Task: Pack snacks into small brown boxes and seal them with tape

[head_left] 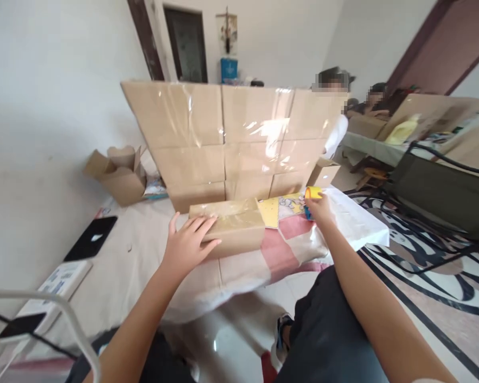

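A taped brown cardboard box (231, 226) lies on a low cloth-covered table (287, 255) in front of me. My left hand (187, 242) rests flat on the box's left end, fingers spread. My right hand (319, 207) is closed round a yellow and blue tape dispenser (312, 194), held just right of the box above a yellow printed sheet (281, 207). A stack of several taped cardboard boxes (231, 138) rises like a wall right behind the small box.
An open empty carton (120, 173) sits at the back left. A black tablet (91, 238) and white papers (59, 282) lie on the left. Two people sit at the far right behind a table (377, 149); black cables (431, 239) cross the patterned floor.
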The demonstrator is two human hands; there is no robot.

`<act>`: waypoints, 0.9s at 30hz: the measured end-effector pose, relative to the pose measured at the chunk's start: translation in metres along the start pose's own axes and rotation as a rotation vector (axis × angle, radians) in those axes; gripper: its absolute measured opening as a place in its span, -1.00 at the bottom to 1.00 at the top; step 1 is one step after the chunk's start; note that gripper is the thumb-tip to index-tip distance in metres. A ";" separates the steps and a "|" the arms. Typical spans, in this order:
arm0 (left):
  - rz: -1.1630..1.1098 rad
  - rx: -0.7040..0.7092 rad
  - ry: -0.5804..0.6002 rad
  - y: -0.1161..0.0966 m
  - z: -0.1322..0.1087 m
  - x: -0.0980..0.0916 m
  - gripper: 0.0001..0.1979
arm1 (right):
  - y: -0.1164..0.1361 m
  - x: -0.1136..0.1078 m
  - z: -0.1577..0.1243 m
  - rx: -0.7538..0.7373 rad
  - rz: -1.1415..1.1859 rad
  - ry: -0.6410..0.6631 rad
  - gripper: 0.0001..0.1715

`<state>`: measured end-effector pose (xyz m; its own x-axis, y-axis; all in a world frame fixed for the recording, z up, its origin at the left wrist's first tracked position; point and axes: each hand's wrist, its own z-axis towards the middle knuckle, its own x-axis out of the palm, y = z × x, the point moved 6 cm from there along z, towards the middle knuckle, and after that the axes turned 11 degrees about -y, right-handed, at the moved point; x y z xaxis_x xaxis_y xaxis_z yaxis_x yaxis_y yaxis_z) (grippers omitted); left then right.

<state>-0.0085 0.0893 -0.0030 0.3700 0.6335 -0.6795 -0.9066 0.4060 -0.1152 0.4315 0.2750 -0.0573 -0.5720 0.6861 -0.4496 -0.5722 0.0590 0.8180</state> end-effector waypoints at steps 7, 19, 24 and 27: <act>0.168 -0.031 0.112 -0.014 0.001 0.005 -0.50 | -0.011 -0.021 0.004 0.002 -0.105 -0.100 -0.24; 0.246 -0.080 0.250 -0.037 0.015 0.008 -0.55 | -0.012 -0.023 -0.005 0.013 0.192 0.078 -0.75; 0.264 -0.112 0.274 -0.053 0.022 0.014 -0.56 | 0.027 -0.024 -0.028 -0.078 0.402 0.147 -0.69; 0.291 -0.139 0.377 -0.063 0.036 0.015 -0.41 | 0.057 -0.033 -0.052 -0.131 0.491 0.188 -0.64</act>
<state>0.0617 0.0975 0.0202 0.0221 0.4150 -0.9096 -0.9894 0.1395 0.0396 0.3878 0.2179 -0.0144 -0.8788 0.4683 -0.0918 -0.2727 -0.3350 0.9019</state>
